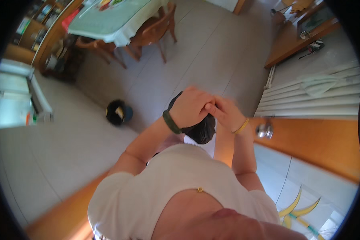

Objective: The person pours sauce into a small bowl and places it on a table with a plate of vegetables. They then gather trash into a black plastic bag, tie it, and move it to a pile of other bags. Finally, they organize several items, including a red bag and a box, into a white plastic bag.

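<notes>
A black plastic bag (203,130) hangs in front of my body, its full part bulging below my hands. My left hand (189,108), with a dark green bangle at the wrist, is closed over the top of the bag. Pressed against it is my right hand (228,112), which wears a yellow bracelet. The fingers of both hands meet at the gathered top of the bag and are slightly blurred. What the bag holds is hidden.
A bin (128,113) lined with black plastic stands on the tiled floor (210,54), left of me. A wooden door (306,132) with a metal knob (264,130) is at my right, a white radiator (309,99) beyond. Ahead are wooden chairs (154,33) and a covered table (102,21).
</notes>
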The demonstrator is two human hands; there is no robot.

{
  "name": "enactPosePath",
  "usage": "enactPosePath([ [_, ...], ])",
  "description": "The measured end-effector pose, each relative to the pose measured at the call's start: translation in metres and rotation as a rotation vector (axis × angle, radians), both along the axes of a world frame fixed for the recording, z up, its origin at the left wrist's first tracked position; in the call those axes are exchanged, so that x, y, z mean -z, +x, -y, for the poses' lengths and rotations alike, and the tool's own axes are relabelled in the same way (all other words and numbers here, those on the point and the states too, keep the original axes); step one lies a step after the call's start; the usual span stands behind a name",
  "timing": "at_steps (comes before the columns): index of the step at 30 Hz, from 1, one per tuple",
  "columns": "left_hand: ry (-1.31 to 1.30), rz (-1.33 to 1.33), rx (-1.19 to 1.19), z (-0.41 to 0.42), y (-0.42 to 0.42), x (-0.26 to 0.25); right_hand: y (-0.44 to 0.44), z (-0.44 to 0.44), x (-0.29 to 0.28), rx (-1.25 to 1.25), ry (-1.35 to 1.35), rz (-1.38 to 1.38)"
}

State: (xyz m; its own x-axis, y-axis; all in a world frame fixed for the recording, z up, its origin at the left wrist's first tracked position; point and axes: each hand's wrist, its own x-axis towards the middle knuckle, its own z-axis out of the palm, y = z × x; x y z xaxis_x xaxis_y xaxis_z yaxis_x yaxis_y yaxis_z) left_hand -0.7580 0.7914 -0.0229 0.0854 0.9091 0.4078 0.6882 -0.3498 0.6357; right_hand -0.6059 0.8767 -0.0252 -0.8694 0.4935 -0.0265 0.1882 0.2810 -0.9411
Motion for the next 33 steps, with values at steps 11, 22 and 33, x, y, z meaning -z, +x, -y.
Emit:
enactPosePath([
  [11, -0.306, 0.201, 0.341, -0.377, -0.117, -0.004, -0.081, -0.335, -0.011, 0.237, -0.349, -0.132],
  [22, -0.688, 0.913, 0.276, -0.792, -0.160, 0.014, -0.130, -0.756, 0.000, 0.384, -0.074, -0.076],
  [33, -0.361, 0.650, 0.211, -1.258, -0.179, 0.019, -0.059, -1.216, -0.037, 0.878, -0.267, -0.292],
])
